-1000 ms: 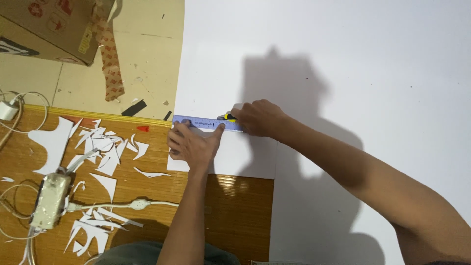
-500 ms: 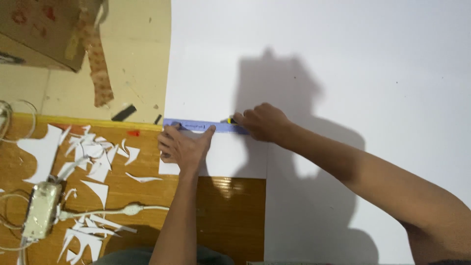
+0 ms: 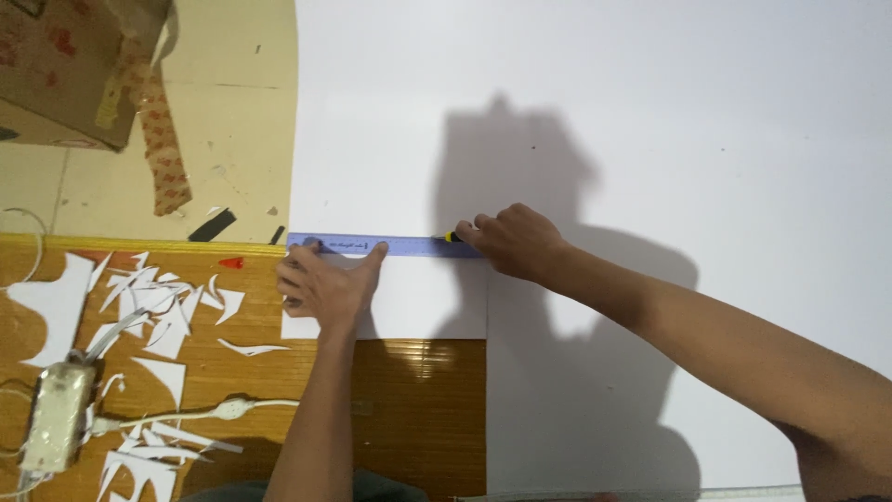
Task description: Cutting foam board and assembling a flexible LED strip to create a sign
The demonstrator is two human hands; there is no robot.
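A large white sheet [image 3: 650,139] covers most of a wooden floor [image 3: 409,409], with a beige surface beyond its left edge. A blue ruler [image 3: 400,245] lies flat across the sheet. The left hand [image 3: 325,284] presses down on the ruler's left part, fingers spread, thumb stretched along its lower edge, forearm rising straight from below. The right hand [image 3: 511,242] reaches in from the right with the arm extended; its grip is closed around a small yellow-and-black cutter [image 3: 452,236], whose tip sits against the ruler's upper edge near its right end. To the left, white paper scraps [image 3: 167,307] litter the floor, beside a power strip [image 3: 56,418] and its white cable. A cardboard box [image 3: 74,65] with hanging tape sits in the upper left corner.
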